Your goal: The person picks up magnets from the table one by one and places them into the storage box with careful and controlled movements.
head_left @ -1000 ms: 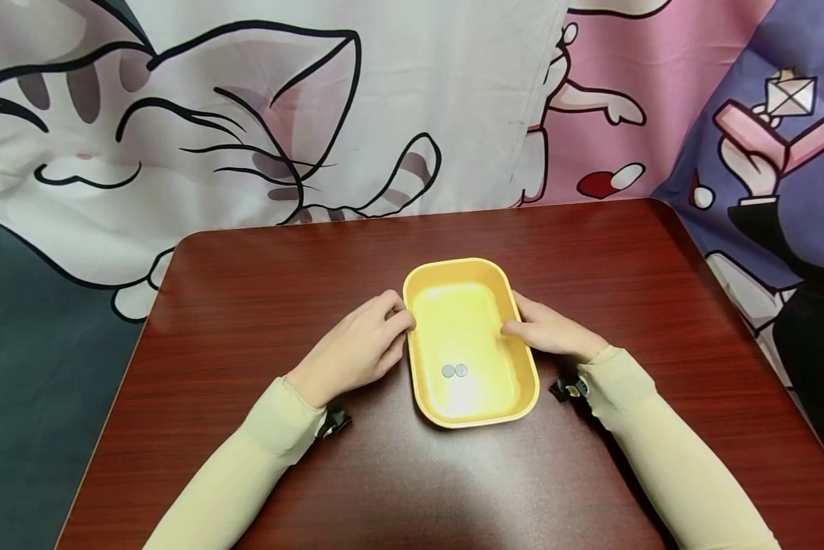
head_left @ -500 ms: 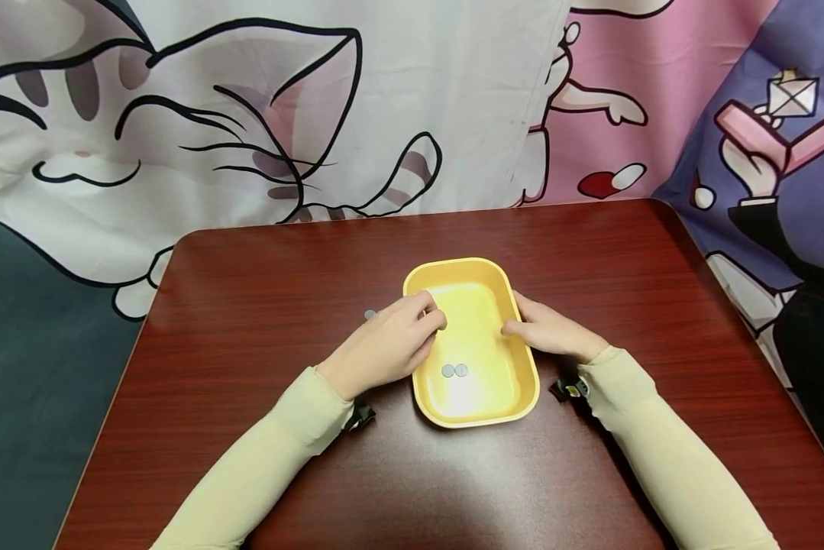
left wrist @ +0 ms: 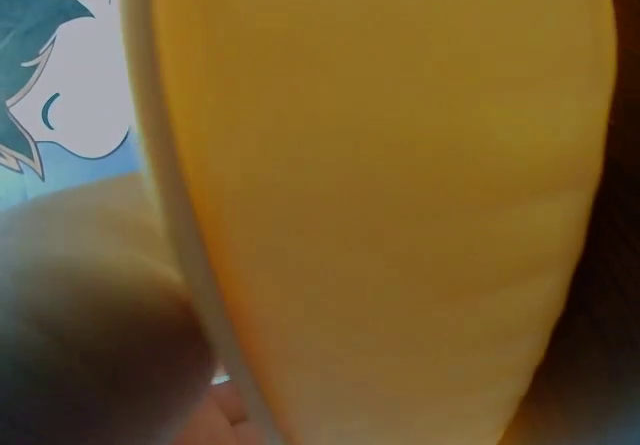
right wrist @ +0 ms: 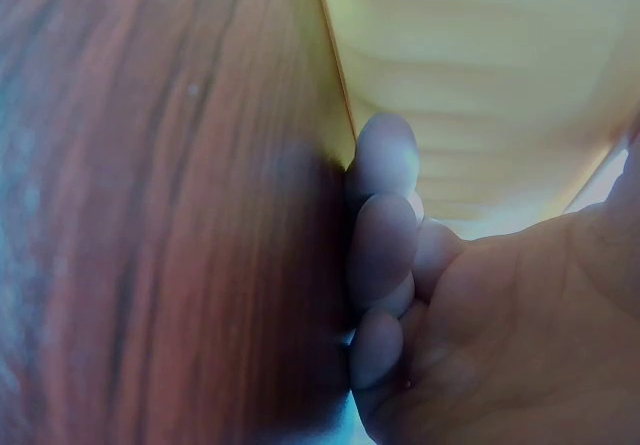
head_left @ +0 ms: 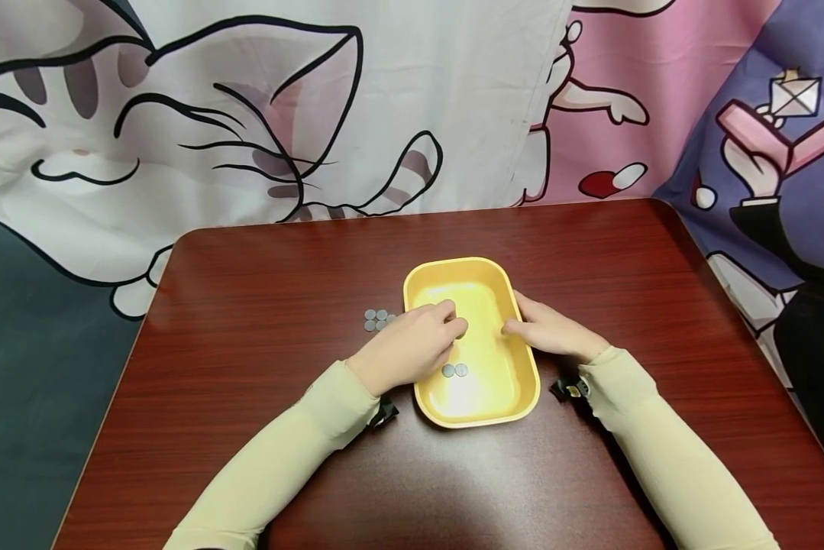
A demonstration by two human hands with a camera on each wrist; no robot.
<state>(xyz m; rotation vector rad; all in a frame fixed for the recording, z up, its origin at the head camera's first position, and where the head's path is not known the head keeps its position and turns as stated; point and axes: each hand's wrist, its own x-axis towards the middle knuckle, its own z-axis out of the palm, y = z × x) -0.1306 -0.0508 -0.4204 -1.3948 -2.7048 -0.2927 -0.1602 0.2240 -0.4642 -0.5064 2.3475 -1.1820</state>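
A yellow plastic tray (head_left: 476,416) lies on the table. My left hand (head_left: 412,340) reaches over its left rim, thumb and fingers brought together above the inside; a small grey coin edge seems to show at the fingertips, mostly hidden. In the left wrist view the tray wall (left wrist: 380,165) fills most of the picture. My right hand (head_left: 552,328) grips the right rim, thumb inside; its fingers (right wrist: 385,250) press along the outside near the tabletop. Two silver coins (head_left: 455,370) lie side by side on the tray floor. Several more coins (head_left: 376,319) rest in rows left of the tray, partly behind my left hand.
The reddish-brown wooden table (head_left: 281,305) has rounded far corners. A cartoon-printed curtain (head_left: 480,99) hangs right behind it. Small black wrist devices (head_left: 568,388) sit under both sleeves.
My left hand has moved right, from the tray's left rim to over its inside, uncovering the coins on the table. The right hand and the tray stay put.
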